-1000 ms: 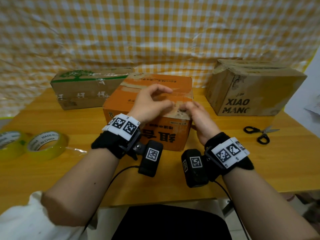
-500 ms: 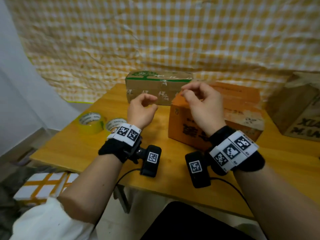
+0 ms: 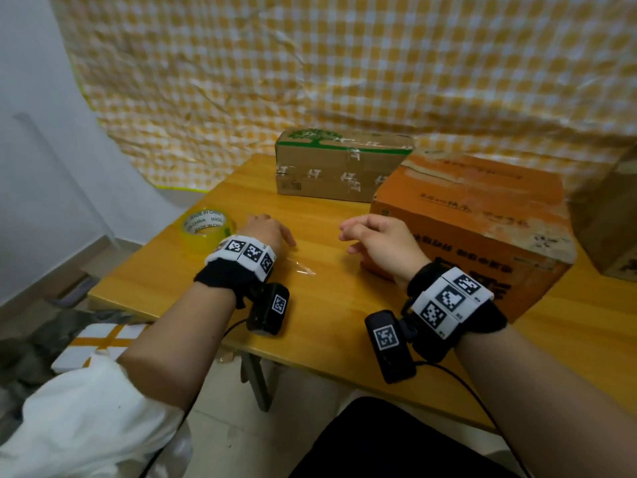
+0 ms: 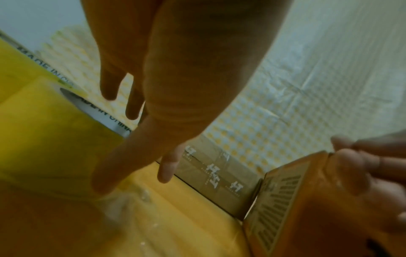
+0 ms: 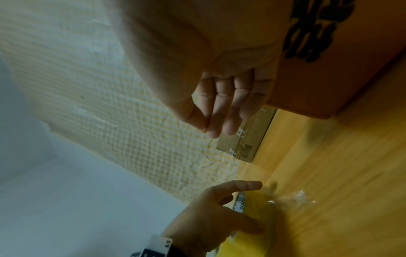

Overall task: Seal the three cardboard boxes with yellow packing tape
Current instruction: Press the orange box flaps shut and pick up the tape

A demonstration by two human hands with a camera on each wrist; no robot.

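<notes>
Beside the left hand, touching its fingers, a yellow roll of packing tape lies on the wooden surface; this hand is open, gripping nothing yet. The right hand hovers relaxed and empty, just before the orange cardboard box. Behind both hands stands a brown box with green print. I judge the orange box still needs sealing, and the third box is barely visible.

A third cardboard box is cut off by the head view's right edge. The left hand hides part of a tape roll, perhaps a second roll beneath it. Both wrist views are motion-blurred; the orange box's printed lettering cannot be read.
</notes>
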